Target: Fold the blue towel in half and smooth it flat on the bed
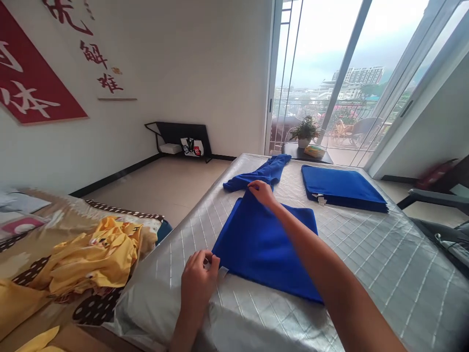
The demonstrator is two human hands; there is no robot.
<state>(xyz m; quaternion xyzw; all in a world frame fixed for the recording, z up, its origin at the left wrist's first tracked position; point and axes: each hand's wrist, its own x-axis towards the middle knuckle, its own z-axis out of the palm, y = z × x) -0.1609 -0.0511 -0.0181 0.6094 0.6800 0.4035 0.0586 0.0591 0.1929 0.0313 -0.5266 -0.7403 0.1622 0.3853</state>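
A square blue cloth (269, 249) with a white label at its near left corner lies on a silver quilted mattress (373, 264). My left hand (200, 274) pinches that near left corner between thumb and finger. Reaching across the cloth, my right hand (262, 192) has its fingertips closed on the far left edge, which is lifted a little. Just beyond my right hand is a crumpled blue cloth (262, 173). To the right, a neat stack of blue cloths (340, 185) shows white labels at its left corner.
Yellow clothing (98, 254) is heaped on a patterned bed cover at the left. A small dark table (289, 150) with a potted plant (306, 131) stands behind the mattress by the glass door. A black chair (436, 200) is at the right.
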